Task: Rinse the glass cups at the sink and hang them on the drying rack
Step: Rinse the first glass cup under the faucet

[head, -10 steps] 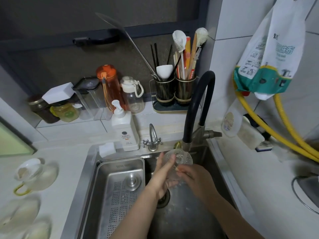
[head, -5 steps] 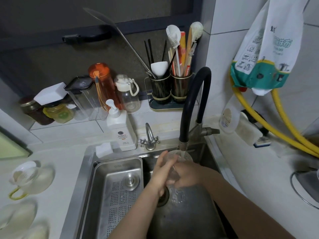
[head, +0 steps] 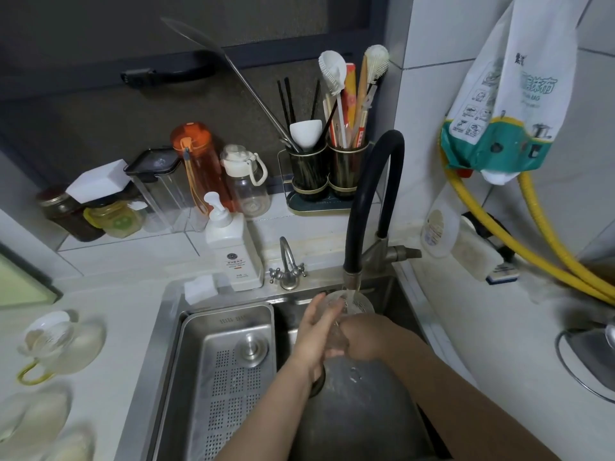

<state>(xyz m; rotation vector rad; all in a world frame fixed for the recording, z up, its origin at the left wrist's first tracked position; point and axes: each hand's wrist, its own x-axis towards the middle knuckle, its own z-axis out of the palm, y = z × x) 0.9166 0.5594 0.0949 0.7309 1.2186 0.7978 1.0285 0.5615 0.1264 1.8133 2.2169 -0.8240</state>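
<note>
Clear glass is most of what shows of the cup [head: 349,306], held over the steel sink [head: 173,314] with its rim tipped up under the black faucet [head: 372,201], water running into its mouth. The left hand [head: 314,337] lies against the cup's near side, fingers fairly straight and pointing up along the glass. The right hand [head: 364,339] curls round the lower body, hiding the base; its fingertips are out of sight behind the glass and the other hand. A perforated tray [head: 229,371] fills the sink's left half. More glass cups [head: 50,347] sit on the counter at far left, blurred, the lowest cut off by the frame.
</note>
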